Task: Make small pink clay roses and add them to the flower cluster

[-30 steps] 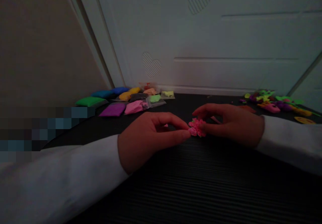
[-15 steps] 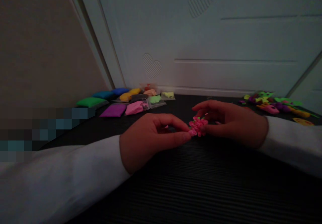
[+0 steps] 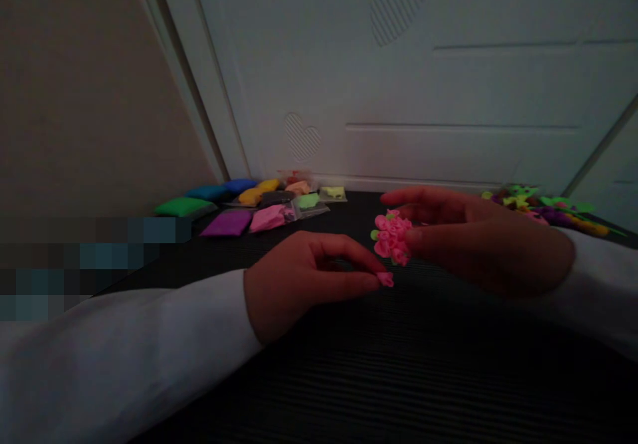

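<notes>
Left hand [image 3: 302,288] pinches one pink rosette [image 3: 385,279]; right hand [image 3: 486,248], loosely curled, holds the rosette cluster [image 3: 391,238]. Apparent step: positioning the former; next move likely calls for light pressure.

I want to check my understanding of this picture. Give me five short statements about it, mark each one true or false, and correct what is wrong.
1. The right hand holds a bunch of pink flowers. True.
2. The left hand holds nothing. False: the left hand pinches a small pink flower.
3. The purple packet lies to the left of the pink packet. True.
4. The green packet lies behind the right hand. False: the green packet lies behind and to the left of the purple packet.
5. Both sleeves are pale. True.
</notes>
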